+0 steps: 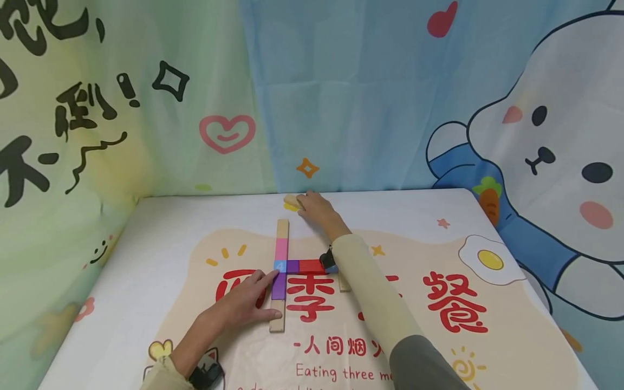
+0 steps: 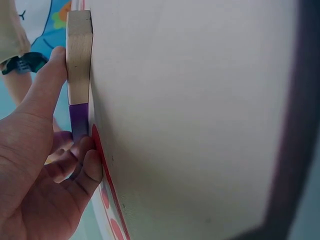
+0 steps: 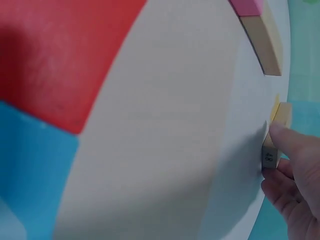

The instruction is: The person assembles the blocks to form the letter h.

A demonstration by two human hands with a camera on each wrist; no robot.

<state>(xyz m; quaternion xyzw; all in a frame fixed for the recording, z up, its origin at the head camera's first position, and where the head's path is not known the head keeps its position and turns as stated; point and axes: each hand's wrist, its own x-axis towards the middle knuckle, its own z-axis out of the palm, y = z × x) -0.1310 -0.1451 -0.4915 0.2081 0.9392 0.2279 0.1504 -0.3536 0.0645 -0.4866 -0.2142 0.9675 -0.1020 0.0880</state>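
Observation:
Wooden blocks form a line on the tabletop, with a plain block [image 1: 283, 228], a pink block [image 1: 281, 249], a blue block marked 4 [image 1: 280, 265], a purple block [image 1: 279, 287] and another plain block [image 1: 277, 324]. Along this line's left side rests my left hand [image 1: 239, 301], its thumb against the nearest plain block [image 2: 79, 60] and an index finger by the blue one. At the table's back edge my right hand [image 1: 319, 214] pinches a plain wooden block marked 48 [image 3: 269, 156] between thumb and fingers. Yellow shows beside that block; its kind is unclear.
From the blue block a row runs right, with a second purple block [image 1: 292, 266] and a red block [image 1: 311, 266]. Another blue block, partly hidden by my right wrist, and a plain block [image 1: 344, 284] follow. A printed curtain [image 1: 341, 108] hangs behind the table.

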